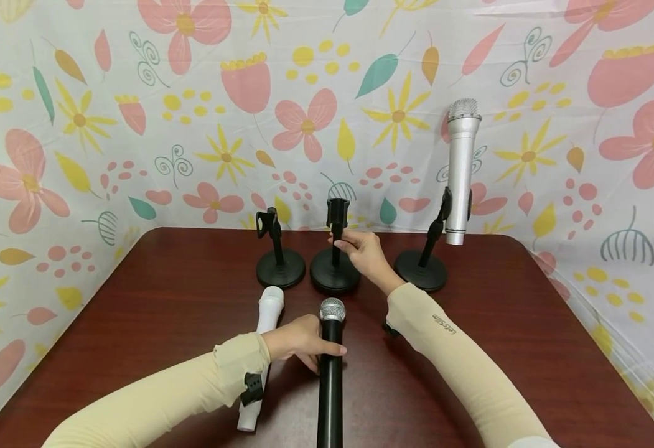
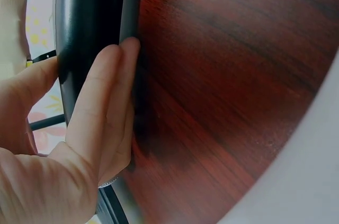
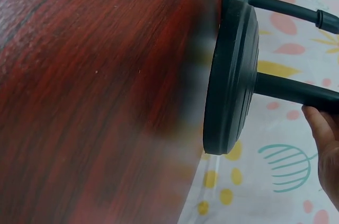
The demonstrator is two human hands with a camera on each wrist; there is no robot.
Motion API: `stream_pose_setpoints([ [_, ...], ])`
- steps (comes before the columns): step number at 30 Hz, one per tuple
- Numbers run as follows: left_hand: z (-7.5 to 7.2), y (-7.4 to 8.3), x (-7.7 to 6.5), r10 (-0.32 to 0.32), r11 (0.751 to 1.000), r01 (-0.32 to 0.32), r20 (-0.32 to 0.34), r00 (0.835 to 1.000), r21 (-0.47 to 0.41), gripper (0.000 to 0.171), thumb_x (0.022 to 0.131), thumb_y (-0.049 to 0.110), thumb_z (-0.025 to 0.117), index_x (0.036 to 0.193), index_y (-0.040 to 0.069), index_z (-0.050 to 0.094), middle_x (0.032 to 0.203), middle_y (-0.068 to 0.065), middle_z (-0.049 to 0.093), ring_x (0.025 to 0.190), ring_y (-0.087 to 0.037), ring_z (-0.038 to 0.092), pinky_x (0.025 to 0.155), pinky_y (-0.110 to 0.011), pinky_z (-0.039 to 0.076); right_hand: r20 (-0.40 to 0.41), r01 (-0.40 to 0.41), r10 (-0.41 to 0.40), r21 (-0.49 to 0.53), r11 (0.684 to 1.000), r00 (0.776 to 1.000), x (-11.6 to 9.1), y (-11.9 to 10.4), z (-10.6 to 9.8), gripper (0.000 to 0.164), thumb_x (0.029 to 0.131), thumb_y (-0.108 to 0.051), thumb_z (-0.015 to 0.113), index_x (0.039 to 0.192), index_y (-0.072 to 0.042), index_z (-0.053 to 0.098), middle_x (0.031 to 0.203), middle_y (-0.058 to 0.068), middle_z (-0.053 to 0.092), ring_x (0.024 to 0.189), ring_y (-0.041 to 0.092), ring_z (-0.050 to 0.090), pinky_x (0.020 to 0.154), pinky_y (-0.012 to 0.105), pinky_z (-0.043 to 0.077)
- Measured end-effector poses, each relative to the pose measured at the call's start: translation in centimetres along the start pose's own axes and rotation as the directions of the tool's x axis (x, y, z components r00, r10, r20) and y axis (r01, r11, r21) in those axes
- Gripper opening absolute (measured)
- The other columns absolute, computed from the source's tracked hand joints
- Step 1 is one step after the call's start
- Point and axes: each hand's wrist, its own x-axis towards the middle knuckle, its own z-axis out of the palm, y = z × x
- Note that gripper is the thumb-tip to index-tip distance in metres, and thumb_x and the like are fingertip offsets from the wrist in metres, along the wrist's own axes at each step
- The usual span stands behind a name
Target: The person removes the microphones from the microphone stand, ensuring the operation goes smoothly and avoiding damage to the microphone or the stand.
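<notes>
My left hand (image 1: pixel 298 339) grips a black microphone (image 1: pixel 330 386) with a silver mesh head, thumb on top and fingers below. The left wrist view shows its dark body (image 2: pixel 87 17) between thumb and fingers. With fingers and thumb my right hand (image 1: pixel 364 254) pinches the post of the middle black microphone stand (image 1: pixel 335 274), whose clip at the top holds nothing. In the right wrist view the stand's round base (image 3: pixel 230 81) shows side-on. A white microphone (image 1: pixel 270 309) lies on the table beside my left hand, partly hidden by the forearm.
To the left stands another black stand (image 1: pixel 280 269) with a bare clip. The right stand (image 1: pixel 420 270) carries a silver microphone (image 1: pixel 461 162), upright and slightly tilted. All rest toward the far edge of the dark wooden table (image 1: pixel 164 298). A flowered cloth (image 1: pixel 304 56) hangs behind.
</notes>
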Motion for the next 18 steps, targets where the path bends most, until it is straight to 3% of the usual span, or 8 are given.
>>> stream_pose_setpoints([
  [10,-0.29,0.08,-0.20,-0.003,1.000,0.003,0.006,1.000,-0.008,0.029,0.082,0.015,0.077,0.086,-0.006,0.057,0.070,-0.019,0.063,0.060,-0.033,0.068,0.056,-0.037,0.058,-0.002,-0.007,0.007,-0.014,1.000,1.000,0.30,0.46,0.21,0.023,0.091,-0.007,0.064,0.113,-0.006,0.072,0.104,0.014,0.071,0.101,0.023,0.067,0.085,0.034,0.054],
  [18,-0.78,0.35,-0.38,-0.033,0.998,0.033,0.010,0.999,0.047,0.032,0.081,0.018,0.078,0.080,-0.005,0.056,0.075,-0.027,0.062,0.060,-0.034,0.069,0.057,-0.038,0.058,-0.002,0.000,0.000,0.026,1.000,1.000,0.28,0.31,0.28,0.023,0.091,-0.003,0.063,0.113,0.001,0.070,0.105,0.022,0.069,0.101,0.030,0.067,0.088,0.041,0.053],
])
